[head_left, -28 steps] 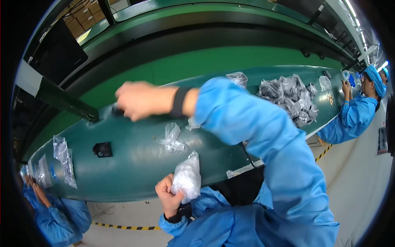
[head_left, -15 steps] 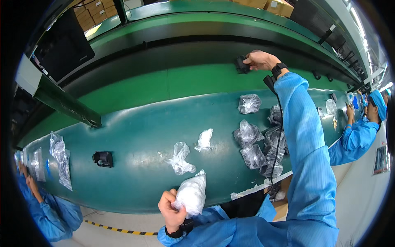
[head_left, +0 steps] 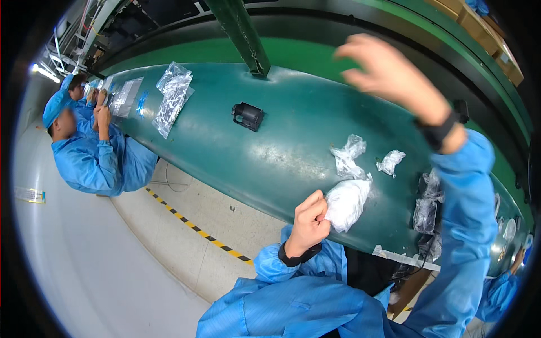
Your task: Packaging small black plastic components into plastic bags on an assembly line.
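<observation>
White bag (head_left: 347,205) in left hand (head_left: 307,224)

Pale floor (head_left: 189,197), yellow-black tape line (head_left: 197,230) | green table (head_left: 211,146) | green post (head_left: 239,36) | cardboard boxes (head_left: 479,25) | lit tube (head_left: 46,73)

On long dark-green table (head_left: 214,149): black boxy plastic part (head_left: 248,116) ahead-left of left hand (head_left: 307,225); crumpled clear plastic bag (head_left: 349,157) ahead-right.

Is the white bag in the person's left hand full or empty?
It looks filled: the white bag bulges out roundly beside the left hand, which pinches its edge.
</observation>
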Demonstrator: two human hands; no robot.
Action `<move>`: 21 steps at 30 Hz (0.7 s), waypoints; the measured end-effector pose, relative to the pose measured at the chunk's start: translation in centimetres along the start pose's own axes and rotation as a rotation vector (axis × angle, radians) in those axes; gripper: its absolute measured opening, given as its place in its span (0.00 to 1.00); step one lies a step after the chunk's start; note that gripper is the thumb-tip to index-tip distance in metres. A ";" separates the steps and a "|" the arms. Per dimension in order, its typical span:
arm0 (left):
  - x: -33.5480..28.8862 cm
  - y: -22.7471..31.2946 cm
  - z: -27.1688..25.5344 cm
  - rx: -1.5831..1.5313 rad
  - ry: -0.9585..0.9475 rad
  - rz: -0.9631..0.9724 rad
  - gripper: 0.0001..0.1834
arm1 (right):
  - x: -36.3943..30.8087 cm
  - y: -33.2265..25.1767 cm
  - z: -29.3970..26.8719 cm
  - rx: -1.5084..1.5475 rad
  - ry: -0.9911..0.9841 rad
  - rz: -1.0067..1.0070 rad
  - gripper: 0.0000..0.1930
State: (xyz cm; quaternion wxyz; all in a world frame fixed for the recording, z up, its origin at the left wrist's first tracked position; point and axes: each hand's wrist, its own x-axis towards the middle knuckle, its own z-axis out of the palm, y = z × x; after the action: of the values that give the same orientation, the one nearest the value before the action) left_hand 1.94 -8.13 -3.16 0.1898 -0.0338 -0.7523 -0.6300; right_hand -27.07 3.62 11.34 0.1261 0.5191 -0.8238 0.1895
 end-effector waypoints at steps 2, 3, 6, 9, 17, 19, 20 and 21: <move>-0.4 -0.3 0.4 0.061 0.087 0.038 0.10 | 3.7 -5.5 4.7 0.036 -0.163 0.004 0.15; -0.4 0.0 0.3 0.051 0.070 0.050 0.10 | 5.1 -7.2 7.0 0.067 -0.174 0.014 0.16; 0.3 0.1 1.5 0.044 0.071 0.085 0.11 | 8.3 -9.4 12.0 0.262 -0.306 0.323 0.25; 0.2 -0.2 1.0 0.099 0.084 0.078 0.11 | 10.5 -10.4 16.2 0.319 -0.210 0.333 0.10; 0.7 -0.2 1.2 0.047 0.056 0.089 0.11 | 8.8 -2.4 9.7 0.160 -0.043 0.145 0.10; 0.3 -0.2 0.2 0.074 0.114 0.056 0.11 | 7.2 0.8 5.7 0.070 -0.121 0.209 0.16; 0.4 0.0 0.2 0.044 0.071 0.076 0.10 | 5.7 3.5 4.5 0.012 -0.101 0.248 0.21; 0.5 0.3 -0.1 0.019 0.038 0.093 0.10 | 4.1 5.5 3.7 -0.170 -0.053 0.205 0.23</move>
State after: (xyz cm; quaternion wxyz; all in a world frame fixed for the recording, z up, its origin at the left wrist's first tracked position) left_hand 1.57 -8.27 -2.73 0.2336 -0.0548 -0.7522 -0.6137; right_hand -33.80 0.78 8.70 0.1277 0.4244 -0.8887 0.1172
